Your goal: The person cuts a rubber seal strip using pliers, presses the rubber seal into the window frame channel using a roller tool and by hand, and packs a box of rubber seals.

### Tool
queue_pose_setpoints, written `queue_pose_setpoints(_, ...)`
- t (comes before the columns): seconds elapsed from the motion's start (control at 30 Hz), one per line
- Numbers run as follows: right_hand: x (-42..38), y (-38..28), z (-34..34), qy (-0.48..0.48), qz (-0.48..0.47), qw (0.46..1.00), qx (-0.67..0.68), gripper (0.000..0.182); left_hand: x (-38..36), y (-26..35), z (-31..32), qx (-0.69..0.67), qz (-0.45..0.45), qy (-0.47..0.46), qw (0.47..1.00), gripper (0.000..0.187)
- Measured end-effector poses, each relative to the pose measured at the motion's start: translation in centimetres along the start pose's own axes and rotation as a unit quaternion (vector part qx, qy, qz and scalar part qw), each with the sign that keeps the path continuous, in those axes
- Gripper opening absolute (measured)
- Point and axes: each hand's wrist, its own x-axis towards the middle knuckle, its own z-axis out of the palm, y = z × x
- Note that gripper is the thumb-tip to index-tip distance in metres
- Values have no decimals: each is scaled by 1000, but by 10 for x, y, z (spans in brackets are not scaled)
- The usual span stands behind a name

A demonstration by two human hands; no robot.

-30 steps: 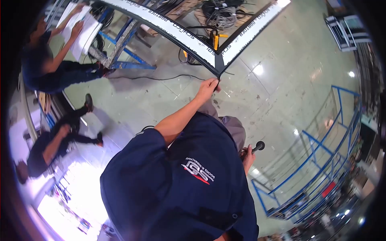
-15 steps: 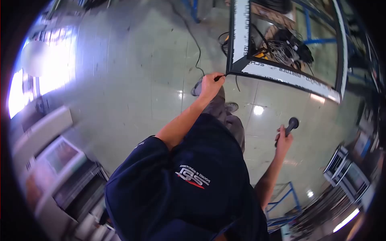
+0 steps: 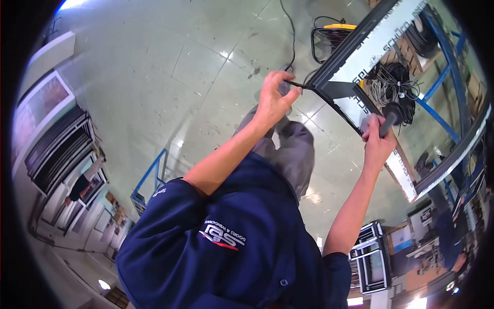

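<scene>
My left hand [image 3: 272,103] is at the near corner of a large frame [image 3: 350,90] with white printed film. Its thumb and index finger curl around the end of a thin black strip [image 3: 304,86] that runs to that corner. My right hand [image 3: 380,141] grips a dark mallet [image 3: 392,114] by the handle, close to its round head. The mallet overlaps the inner edge of the frame's near side in view; whether it touches is unclear.
Beyond the frame are coiled cables [image 3: 393,85], a yellow-topped reel [image 3: 332,38] and blue metal supports [image 3: 437,85]. A black cord [image 3: 292,31] crosses the floor. Stacked frames stand left, more lower right. Other people are at the far left and lower right.
My right hand has brought the mallet up to the frame. My left hand remains by the corner, its thumb and index finger now farther apart. The view has turned.
</scene>
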Motion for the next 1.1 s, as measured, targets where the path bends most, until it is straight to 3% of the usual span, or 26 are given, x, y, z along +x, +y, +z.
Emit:
queue_pose_setpoints(0.03, -2, 5, 1, 2, -3, 999, 34, 19, -6, 0, 3, 27, 1, 54, 998, 36)
queue_pose_setpoints(0.13, -5, 9, 0, 9, -6, 996, 91, 20, -22, 2, 3, -107, -222, 2, 969, 34)
queue_pose_setpoints(0.17, -4, 12, -1, 6, -2, 995, 105, 20, -23, 3, 2, -245, -265, -76, 930, 31)
queue_pose_setpoints(0.27, 4, 20, -10, -12, 30, 987, 160, 18, -21, 9, 14, -472, -300, -125, 820, 28)
queue_pose_setpoints(0.4, 3, 17, -11, -40, -3, 988, 149, 17, -20, 6, 32, -601, -316, -28, 733, 23)
queue_pose_setpoints(0.53, 6, 27, -13, -68, -63, 986, 137, 16, -23, 13, 43, -595, -257, 55, 760, 21)
queue_pose_setpoints(0.63, 6, 29, -17, -78, -60, 989, 108, 15, -21, 13, 44, -578, -250, 64, 774, 17)
queue_pose_setpoints(0.87, 12, 45, -25, -132, -131, 979, 89, 18, -5, 11, 32, -336, -210, 22, 918, 15)
queue_pose_setpoints(1.07, 6, 24, -22, -139, -73, 981, 116, 15, 12, 11, 14, -272, -251, -62, 927, 16)
queue_pose_setpoints(1.1, 6, 25, -22, -137, -54, 981, 126, 16, 15, 12, 12, -320, -266, -55, 908, 15)
